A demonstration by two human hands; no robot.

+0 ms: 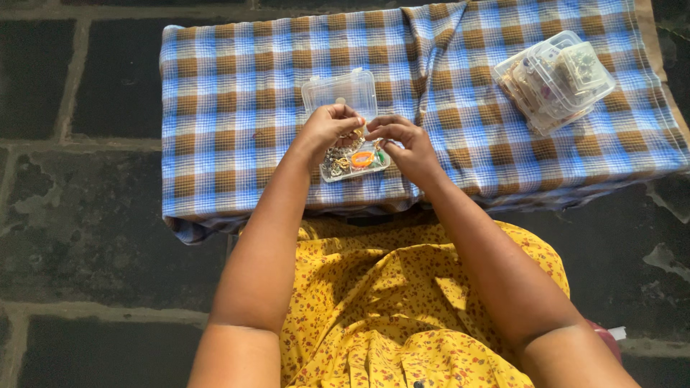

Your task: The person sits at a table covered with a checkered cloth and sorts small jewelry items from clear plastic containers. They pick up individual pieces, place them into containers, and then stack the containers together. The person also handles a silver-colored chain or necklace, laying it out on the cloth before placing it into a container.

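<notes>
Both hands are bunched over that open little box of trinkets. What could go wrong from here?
1. The left hand and right hand pinch something tiny above the open clear box; a slip could drop it into the checked cloth, where it may be hard to spot.
2. A wrist could nudge the hinged lid and tip the box.
3. The stacked clear boxes sit near the far corner.

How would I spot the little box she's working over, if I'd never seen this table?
Find the blue and brown checked cloth over the low table. At the middle of its near edge, under both hands, lies a small clear box, lid open. Unlike the stack of shut boxes at the far right, it shows an orange piece inside.
</notes>
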